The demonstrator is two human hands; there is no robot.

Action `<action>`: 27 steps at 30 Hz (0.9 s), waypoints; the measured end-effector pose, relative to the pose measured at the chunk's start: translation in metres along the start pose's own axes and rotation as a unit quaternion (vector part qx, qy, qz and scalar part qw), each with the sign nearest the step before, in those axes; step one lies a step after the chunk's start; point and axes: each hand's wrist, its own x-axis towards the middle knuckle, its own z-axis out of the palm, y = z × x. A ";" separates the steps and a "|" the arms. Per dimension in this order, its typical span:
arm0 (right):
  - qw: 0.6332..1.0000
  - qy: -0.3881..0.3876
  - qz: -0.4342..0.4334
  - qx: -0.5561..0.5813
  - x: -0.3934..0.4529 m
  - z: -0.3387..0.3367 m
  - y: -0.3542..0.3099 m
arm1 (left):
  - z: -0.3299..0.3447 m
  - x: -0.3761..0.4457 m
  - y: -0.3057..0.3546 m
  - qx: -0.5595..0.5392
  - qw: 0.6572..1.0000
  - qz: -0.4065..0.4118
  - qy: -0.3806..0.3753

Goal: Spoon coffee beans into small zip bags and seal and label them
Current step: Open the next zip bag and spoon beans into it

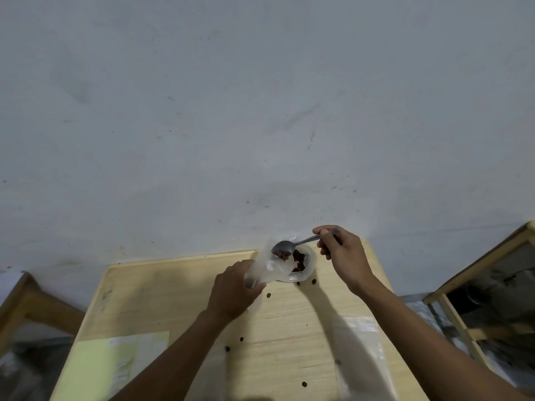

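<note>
My left hand (pixel 233 287) grips a small clear zip bag (pixel 262 267) and holds it up over the far part of the wooden table (pixel 173 287). My right hand (pixel 343 251) pinches the handle of a metal spoon (pixel 285 248). The spoon's bowl carries a few coffee beans and is tipped at the mouth of the zip bag. Just behind it lies a clear plastic bag of dark coffee beans (pixel 301 263), open at the top. Several loose beans (pixel 269 295) lie scattered on the tabletop.
A yellow-green sheet with labels (pixel 107 363) lies at the near left of the table. Empty clear zip bags (pixel 362 342) lie at the near right. A grey wall stands right behind the table. Wooden frames stand at the left (pixel 29 305) and right (pixel 477 264).
</note>
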 end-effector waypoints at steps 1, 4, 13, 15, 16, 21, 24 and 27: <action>1.000 -0.008 -0.010 -0.012 -0.001 0.001 0.000 | -0.001 -0.001 0.002 -0.003 1.000 -0.002 0.001; 0.999 -0.020 -0.035 -0.023 -0.002 0.003 -0.003 | -0.002 -0.005 0.008 -0.018 1.000 -0.005 0.009; 0.992 0.070 0.055 0.090 0.002 -0.009 0.013 | -0.008 -0.026 -0.006 -0.045 0.997 -0.058 0.028; 0.988 0.074 0.107 0.089 -0.002 -0.011 0.030 | -0.011 -0.033 -0.012 -0.060 0.994 -0.082 0.042; 0.985 0.071 0.134 0.084 -0.005 -0.012 0.041 | -0.012 -0.036 -0.015 -0.065 0.992 -0.093 0.046; 0.971 0.029 0.235 0.042 -0.025 -0.012 0.095 | -0.012 -0.050 -0.020 -0.071 0.990 -0.107 0.051; 0.965 0.016 0.261 0.026 -0.031 -0.010 0.109 | -0.013 -0.051 -0.016 -0.074 0.990 -0.106 0.051; 0.957 -0.007 0.289 0.013 -0.031 -0.008 0.116 | -0.013 -0.051 -0.011 -0.083 0.990 -0.101 0.050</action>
